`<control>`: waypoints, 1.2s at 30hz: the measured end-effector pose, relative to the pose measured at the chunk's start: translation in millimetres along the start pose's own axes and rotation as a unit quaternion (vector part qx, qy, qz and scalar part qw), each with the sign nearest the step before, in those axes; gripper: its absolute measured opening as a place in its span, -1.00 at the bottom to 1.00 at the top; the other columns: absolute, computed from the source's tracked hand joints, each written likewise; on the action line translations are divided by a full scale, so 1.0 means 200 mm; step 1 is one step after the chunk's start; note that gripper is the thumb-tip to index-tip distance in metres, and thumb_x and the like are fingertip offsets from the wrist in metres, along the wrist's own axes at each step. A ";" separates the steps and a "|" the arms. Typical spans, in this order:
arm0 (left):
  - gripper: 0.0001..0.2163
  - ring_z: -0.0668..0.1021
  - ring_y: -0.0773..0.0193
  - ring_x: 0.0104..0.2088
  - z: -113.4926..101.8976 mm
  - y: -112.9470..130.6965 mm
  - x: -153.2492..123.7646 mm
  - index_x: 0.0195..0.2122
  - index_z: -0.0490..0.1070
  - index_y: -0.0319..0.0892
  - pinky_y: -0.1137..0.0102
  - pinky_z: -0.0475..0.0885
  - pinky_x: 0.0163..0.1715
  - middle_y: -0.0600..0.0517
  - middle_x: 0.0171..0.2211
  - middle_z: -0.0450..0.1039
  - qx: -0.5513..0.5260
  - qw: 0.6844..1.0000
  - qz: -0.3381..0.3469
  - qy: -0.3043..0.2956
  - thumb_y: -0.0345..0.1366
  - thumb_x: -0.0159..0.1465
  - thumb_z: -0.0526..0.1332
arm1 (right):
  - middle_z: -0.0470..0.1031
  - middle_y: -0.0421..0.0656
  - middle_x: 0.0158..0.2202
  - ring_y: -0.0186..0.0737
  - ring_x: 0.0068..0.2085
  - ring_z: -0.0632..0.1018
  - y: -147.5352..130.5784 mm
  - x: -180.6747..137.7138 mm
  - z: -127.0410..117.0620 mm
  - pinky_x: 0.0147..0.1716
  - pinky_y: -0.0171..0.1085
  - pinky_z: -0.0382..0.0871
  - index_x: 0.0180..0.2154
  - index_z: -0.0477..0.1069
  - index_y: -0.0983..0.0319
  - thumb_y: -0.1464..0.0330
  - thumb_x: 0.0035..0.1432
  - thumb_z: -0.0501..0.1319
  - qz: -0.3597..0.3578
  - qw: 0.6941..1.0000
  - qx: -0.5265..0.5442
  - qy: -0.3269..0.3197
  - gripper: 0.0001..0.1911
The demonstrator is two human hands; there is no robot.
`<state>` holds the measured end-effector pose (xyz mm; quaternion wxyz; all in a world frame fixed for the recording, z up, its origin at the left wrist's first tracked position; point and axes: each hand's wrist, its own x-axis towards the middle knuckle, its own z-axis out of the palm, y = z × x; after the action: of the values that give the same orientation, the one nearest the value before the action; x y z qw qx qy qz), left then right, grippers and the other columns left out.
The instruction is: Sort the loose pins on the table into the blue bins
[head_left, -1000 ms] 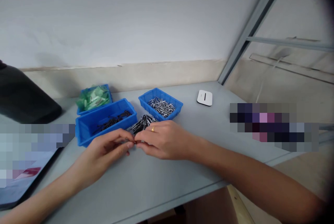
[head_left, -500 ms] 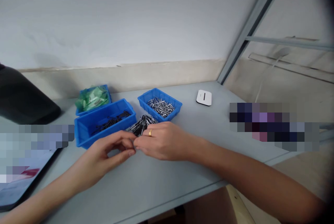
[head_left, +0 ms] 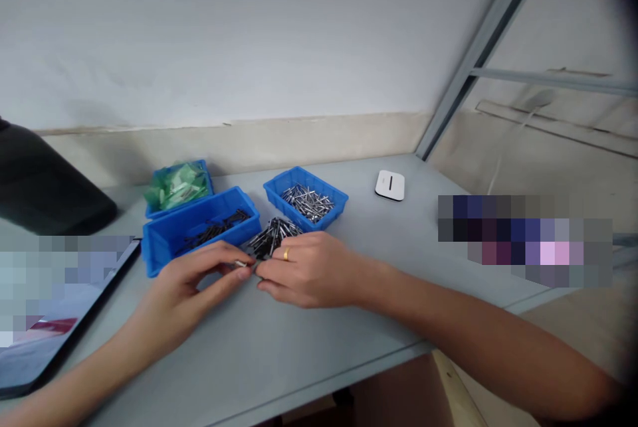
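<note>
My left hand has its thumb and forefinger pinched on a small silver metal pin; only its end shows. My right hand, with a ring on one finger, is closed, its fingertips meeting the left fingertips. Whatever those right fingers grip is hidden. Just beyond both hands lies a loose pile of dark and silver assembled pins on the table. Left of the pile stands a long blue bin with thin dark pieces inside. A smaller blue bin behind the pile holds many silver pins.
Green plastic bags fill another blue bin at the back left. A white box-like device sits on the grey table at the right. A tablet-like screen and a dark cylindrical object occupy the left side.
My left thumb and forefinger have closed together, and a silver pin end now shows between them. The right hand has barely moved.
</note>
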<state>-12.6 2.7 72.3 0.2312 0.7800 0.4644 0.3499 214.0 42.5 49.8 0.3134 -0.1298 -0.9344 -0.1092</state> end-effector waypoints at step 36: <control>-0.78 0.61 0.21 -0.32 0.00 -0.04 0.01 -0.40 0.51 -0.13 0.38 0.56 -0.26 0.00 -0.34 0.62 0.014 1.000 0.003 -0.013 -0.13 0.28 0.22 | 0.52 -0.15 -0.38 -0.28 -0.34 0.49 0.00 0.05 0.00 -0.35 -0.30 0.20 -0.30 0.42 0.26 0.34 0.44 -0.01 0.067 0.994 0.064 -0.055 -0.69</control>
<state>-16.5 8.1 68.8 0.2256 0.7890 0.4638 0.3341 206.0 43.7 56.5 0.2758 -0.1776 -0.9444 -0.0207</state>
